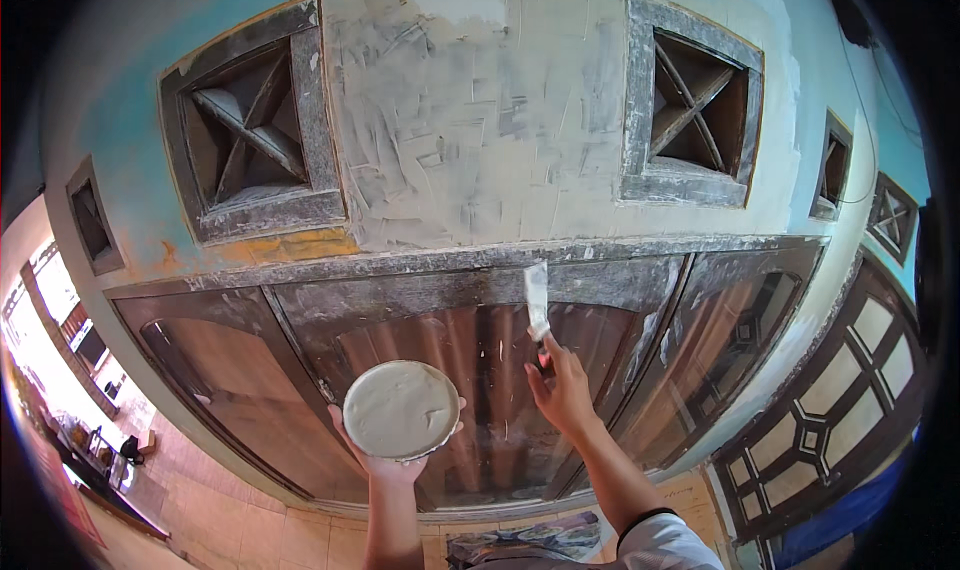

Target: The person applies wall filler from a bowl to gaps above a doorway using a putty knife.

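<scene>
My left hand [393, 467] grips a round, shallow tub of putty [400, 410] from below, its fingers wrapped round the rim. Pale grey putty fills the tub almost to the edge, with a few marks in its surface. Closed round a handle, my right hand [563, 388] holds a putty knife [537, 300] with the blade pointing up. White putty coats the blade, which appears in front of the dark wooden window frame [420, 288]. Whether the blade touches the wood I cannot tell. Above the frame, the wall [480, 140] carries rough, patchy strokes of grey putty.
Two square wooden vents [250, 120] with crossed bars are set in the wall, left and right. Curtains hang behind the glass panes [440, 370]. A panelled door [830, 410] stands at the right. On the tiled floor lies a patterned sheet [525, 540].
</scene>
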`<state>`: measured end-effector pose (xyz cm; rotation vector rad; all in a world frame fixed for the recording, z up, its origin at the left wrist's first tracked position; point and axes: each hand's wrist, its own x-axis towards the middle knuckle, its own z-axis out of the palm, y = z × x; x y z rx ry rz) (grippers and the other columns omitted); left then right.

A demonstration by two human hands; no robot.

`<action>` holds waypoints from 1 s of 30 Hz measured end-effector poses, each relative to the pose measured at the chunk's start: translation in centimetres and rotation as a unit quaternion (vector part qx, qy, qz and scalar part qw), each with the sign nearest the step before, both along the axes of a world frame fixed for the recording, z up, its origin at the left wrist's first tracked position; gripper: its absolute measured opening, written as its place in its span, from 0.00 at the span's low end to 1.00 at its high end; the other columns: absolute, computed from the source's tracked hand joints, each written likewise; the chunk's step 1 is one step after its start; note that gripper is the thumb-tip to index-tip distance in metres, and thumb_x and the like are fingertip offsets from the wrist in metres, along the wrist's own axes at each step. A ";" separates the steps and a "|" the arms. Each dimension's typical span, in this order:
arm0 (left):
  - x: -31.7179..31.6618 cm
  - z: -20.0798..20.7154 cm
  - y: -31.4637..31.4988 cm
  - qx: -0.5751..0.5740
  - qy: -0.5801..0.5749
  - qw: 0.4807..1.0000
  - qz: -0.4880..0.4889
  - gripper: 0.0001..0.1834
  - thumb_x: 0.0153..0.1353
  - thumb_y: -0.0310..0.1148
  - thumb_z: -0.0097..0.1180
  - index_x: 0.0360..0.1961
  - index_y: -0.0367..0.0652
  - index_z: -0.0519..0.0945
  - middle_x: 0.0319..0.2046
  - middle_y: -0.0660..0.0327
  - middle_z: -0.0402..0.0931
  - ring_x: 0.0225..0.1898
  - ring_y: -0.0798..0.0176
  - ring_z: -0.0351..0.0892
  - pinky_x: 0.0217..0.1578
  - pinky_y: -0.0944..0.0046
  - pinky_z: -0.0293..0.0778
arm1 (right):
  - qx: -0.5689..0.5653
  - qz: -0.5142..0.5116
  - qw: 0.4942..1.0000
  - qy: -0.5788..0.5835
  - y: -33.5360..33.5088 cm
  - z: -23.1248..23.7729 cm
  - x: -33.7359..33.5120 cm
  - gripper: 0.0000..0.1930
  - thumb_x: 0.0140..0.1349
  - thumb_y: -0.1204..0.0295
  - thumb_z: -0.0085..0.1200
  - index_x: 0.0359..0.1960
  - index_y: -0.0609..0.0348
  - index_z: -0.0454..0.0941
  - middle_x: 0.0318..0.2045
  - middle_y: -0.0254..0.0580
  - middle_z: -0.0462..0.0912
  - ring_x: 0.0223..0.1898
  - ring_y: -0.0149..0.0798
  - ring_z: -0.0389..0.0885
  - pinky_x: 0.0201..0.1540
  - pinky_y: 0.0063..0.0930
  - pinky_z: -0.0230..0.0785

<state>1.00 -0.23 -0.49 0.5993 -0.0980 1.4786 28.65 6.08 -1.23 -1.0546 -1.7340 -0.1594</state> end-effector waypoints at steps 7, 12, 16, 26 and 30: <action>2.5 0.3 0.5 0.013 0.014 0.995 -0.095 0.59 0.58 0.84 0.37 0.75 0.45 0.62 0.70 0.38 0.63 0.63 0.15 0.66 0.53 0.14 0.69 | -0.301 0.444 0.706 0.462 -6.1 -0.3 2.8 0.20 0.75 0.75 0.42 0.66 0.62 0.69 0.37 0.44 0.80 0.27 0.30 0.72 0.27 0.26 0.66; 4.0 0.4 0.6 -0.030 -0.112 0.974 -0.193 0.58 0.58 0.84 0.38 0.75 0.47 0.63 0.71 0.41 0.62 0.65 0.18 0.64 0.53 0.09 0.64 | -0.220 0.236 0.904 0.280 -7.7 -0.1 3.3 0.13 0.68 0.73 0.61 0.51 0.64 0.83 0.29 0.38 0.82 0.27 0.31 0.75 0.32 0.23 0.65; 4.2 -0.4 1.0 -0.077 -0.050 0.987 -0.133 0.54 0.62 0.80 0.38 0.73 0.46 0.65 0.70 0.41 0.64 0.62 0.16 0.67 0.49 0.11 0.69 | -0.135 0.195 0.965 0.107 -8.3 1.2 4.2 0.13 0.63 0.75 0.66 0.49 0.63 0.87 0.32 0.46 0.85 0.31 0.38 0.82 0.36 0.27 0.72; 4.0 -0.2 0.9 0.010 -0.029 0.981 -0.193 0.56 0.59 0.82 0.38 0.75 0.48 0.63 0.72 0.42 0.61 0.66 0.19 0.63 0.51 0.09 0.65 | -0.102 0.047 0.991 0.068 -7.4 0.6 6.6 0.15 0.58 0.77 0.69 0.48 0.59 0.88 0.31 0.46 0.83 0.31 0.42 0.85 0.33 0.32 0.76; 3.8 -0.7 1.1 -0.057 -0.066 0.984 -0.155 0.55 0.62 0.81 0.36 0.75 0.47 0.62 0.72 0.41 0.60 0.62 0.13 0.65 0.50 0.12 0.70 | -0.064 0.113 0.991 0.045 -8.8 1.3 5.9 0.15 0.57 0.77 0.69 0.47 0.60 0.88 0.31 0.46 0.83 0.30 0.42 0.83 0.32 0.32 0.75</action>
